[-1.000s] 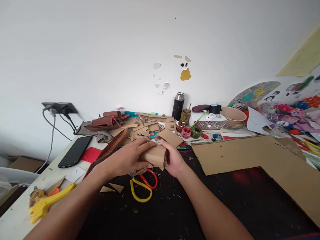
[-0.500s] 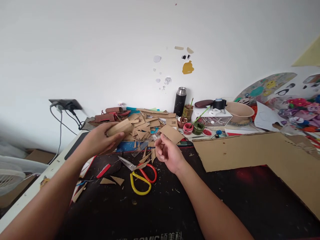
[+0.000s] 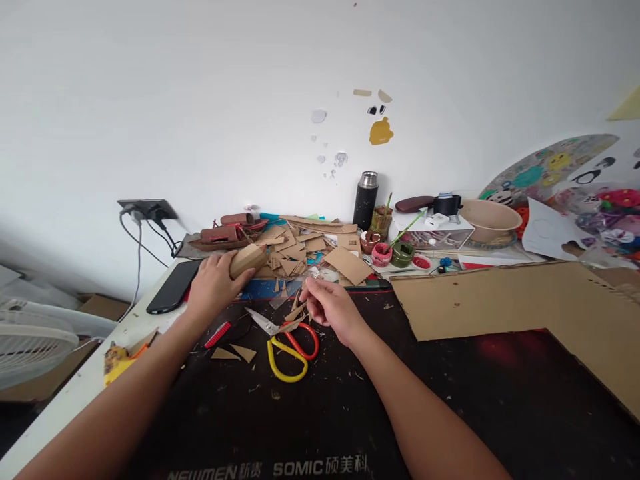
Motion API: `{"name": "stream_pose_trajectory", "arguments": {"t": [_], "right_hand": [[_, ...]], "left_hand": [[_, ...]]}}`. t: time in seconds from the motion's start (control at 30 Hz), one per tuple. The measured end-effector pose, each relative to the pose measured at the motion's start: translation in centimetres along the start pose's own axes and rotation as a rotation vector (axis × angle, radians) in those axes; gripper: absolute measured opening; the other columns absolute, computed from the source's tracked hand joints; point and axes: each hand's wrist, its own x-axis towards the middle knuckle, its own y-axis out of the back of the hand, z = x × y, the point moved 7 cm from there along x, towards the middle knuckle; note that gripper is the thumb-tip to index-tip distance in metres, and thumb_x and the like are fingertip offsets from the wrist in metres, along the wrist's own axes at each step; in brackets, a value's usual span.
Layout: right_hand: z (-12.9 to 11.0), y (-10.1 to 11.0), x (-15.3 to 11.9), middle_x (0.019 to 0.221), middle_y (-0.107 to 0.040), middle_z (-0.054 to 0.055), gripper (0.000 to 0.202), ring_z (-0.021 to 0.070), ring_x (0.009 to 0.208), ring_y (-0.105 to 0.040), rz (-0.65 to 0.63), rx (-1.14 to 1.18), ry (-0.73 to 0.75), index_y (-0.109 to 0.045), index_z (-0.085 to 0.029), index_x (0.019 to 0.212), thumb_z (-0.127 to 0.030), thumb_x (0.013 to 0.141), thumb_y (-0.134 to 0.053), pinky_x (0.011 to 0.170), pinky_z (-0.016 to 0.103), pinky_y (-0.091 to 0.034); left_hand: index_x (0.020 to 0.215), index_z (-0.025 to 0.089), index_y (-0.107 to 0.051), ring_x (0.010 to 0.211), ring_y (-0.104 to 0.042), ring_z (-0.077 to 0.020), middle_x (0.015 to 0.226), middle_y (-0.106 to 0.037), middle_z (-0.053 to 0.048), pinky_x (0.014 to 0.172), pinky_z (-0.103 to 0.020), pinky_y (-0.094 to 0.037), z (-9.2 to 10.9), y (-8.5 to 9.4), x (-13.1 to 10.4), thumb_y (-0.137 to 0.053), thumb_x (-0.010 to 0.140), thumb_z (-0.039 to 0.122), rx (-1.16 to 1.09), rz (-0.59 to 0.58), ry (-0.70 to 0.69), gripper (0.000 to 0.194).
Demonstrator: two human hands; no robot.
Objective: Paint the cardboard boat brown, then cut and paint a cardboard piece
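My left hand [image 3: 214, 285] is wrapped round a folded cardboard piece [image 3: 248, 260], tan and block-like, at the left front of a heap of cardboard scraps [image 3: 295, 248]. My right hand [image 3: 333, 308] is curled with thumb and fingertips pressed together, palm inward, at the heap's near edge; whatever lies between the fingertips is hidden. Between the two hands, on the black mat [image 3: 240, 420], rest scissors [image 3: 287, 353] with one yellow and one red handle, blades partly spread. Small cardboard offcuts [image 3: 235, 353] lie left of the scissors, near a red ridged object [image 3: 218, 335].
A large cut cardboard sheet [image 3: 480, 300] covers the mat's right side. Behind stand a black flask [image 3: 366, 201], paint jars [image 3: 382, 255] and a beige bowl [image 3: 490, 220]. A phone [image 3: 174, 288] lies at left, below a power strip [image 3: 148, 209]. A fan [image 3: 37, 343] stands beyond the table edge.
My left hand has come down and slightly right with the cardboard piece, uncovering more of the phone. My right hand shifted slightly, its fingers curling closer together. The view moved a little.
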Motion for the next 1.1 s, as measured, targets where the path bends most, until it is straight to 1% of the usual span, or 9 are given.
{"name": "stream_pose_trajectory", "arguments": {"t": [0.13,0.27,0.4,0.47,0.5,0.63,0.83,0.93,1.1], "right_hand": [[0.1,0.3,0.1,0.051,-0.052,-0.005,0.06,0.0076,0.041,-0.039,0.021,-0.01,-0.007,-0.067,-0.018,0.076,-0.078,0.081,-0.074,0.041,0.022,-0.021],[0.1,0.3,0.1,0.051,-0.052,-0.005,0.057,0.0083,0.043,-0.04,0.013,-0.034,-0.01,-0.067,-0.018,0.075,-0.075,0.084,-0.073,0.042,0.022,-0.024],[0.1,0.0,-0.1,0.052,-0.053,-0.004,0.054,0.0086,0.043,-0.039,-0.011,-0.069,-0.012,-0.068,-0.019,0.076,-0.071,0.09,-0.069,0.043,0.023,-0.024],[0.2,-0.1,-0.2,0.052,-0.053,-0.004,0.052,0.009,0.043,-0.039,-0.022,-0.086,-0.013,-0.068,-0.02,0.076,-0.07,0.092,-0.068,0.043,0.023,-0.024],[0.3,-0.1,-0.2,0.052,-0.052,-0.005,0.052,0.0091,0.043,-0.04,-0.028,-0.096,-0.01,-0.068,-0.02,0.076,-0.069,0.093,-0.067,0.043,0.023,-0.024],[0.5,-0.3,-0.1,0.052,-0.052,-0.005,0.053,0.0094,0.043,-0.041,-0.046,-0.146,0.008,-0.068,-0.02,0.078,-0.07,0.094,-0.065,0.045,0.024,-0.03],[0.8,-0.5,0.0,0.053,-0.054,-0.004,0.053,0.0105,0.045,-0.045,-0.078,-0.218,0.019,-0.067,-0.02,0.079,-0.07,0.097,-0.062,0.047,0.025,-0.034],[0.6,-0.5,-0.1,0.053,-0.053,-0.004,0.053,0.0113,0.046,-0.046,-0.073,-0.246,0.028,-0.067,-0.02,0.079,-0.069,0.098,-0.062,0.049,0.025,-0.035],[0.4,-0.6,-0.4,0.056,-0.057,-0.002,0.05,0.0126,0.048,-0.05,-0.056,-0.355,0.021,-0.068,-0.021,0.079,-0.065,0.101,-0.062,0.053,0.026,-0.037]], "left_hand": [[0.147,0.011,-0.059,0.123,-0.061,-0.0421,0.128,-0.068,-0.023,0.107,-0.054,-0.049,0.1,-1.6,0.0,-0.051,0.1,0.059,0.05,0.012,-0.079,0.068],[0.148,0.012,-0.058,0.127,-0.06,-0.0406,0.133,-0.066,-0.023,0.111,-0.052,-0.047,-0.9,-2.4,0.2,-0.05,0.101,0.057,0.042,-0.007,-0.104,0.065],[0.146,0.015,-0.059,0.134,-0.058,-0.0378,0.138,-0.067,-0.02,0.116,-0.047,-0.042,-1.8,-1.5,0.6,-0.049,0.102,0.06,0.01,-0.049,-0.066,0.063],[0.145,0.014,-0.06,0.134,-0.059,-0.0381,0.14,-0.067,-0.02,0.114,-0.046,-0.044,-2.5,-0.3,1.0,-0.05,0.101,0.063,-0.047,-0.03,0.013,0.066],[0.145,0.015,-0.061,0.131,-0.061,-0.038,0.141,-0.067,-0.019,0.11,-0.046,-0.047,-3.0,0.3,1.1,-0.05,0.101,0.064,-0.084,-0.019,0.087,0.067],[0.146,0.013,-0.061,0.123,-0.066,-0.0382,0.139,-0.07,-0.019,0.102,-0.045,-0.052,-4.6,1.2,1.7,-0.047,0.101,0.064,-0.165,-0.08,0.258,0.069],[0.145,0.014,-0.063,0.125,-0.066,-0.0402,0.138,-0.072,-0.019,0.104,-0.048,-0.049,-4.7,0.0,1.3,-0.051,0.098,0.066,-0.138,-0.234,0.235,0.07],[0.147,0.014,-0.063,0.125,-0.065,-0.0417,0.139,-0.071,-0.022,0.103,-0.05,-0.049,-4.6,-0.4,1.1,-0.05,0.099,0.066,-0.096,-0.245,0.236,0.072],[0.145,0.013,-0.063,0.124,-0.065,-0.04,0.136,-0.072,-0.022,0.103,-0.048,-0.049,-4.4,-0.6,0.8,-0.049,0.098,0.067,-0.017,-0.243,0.191,0.073]]}}
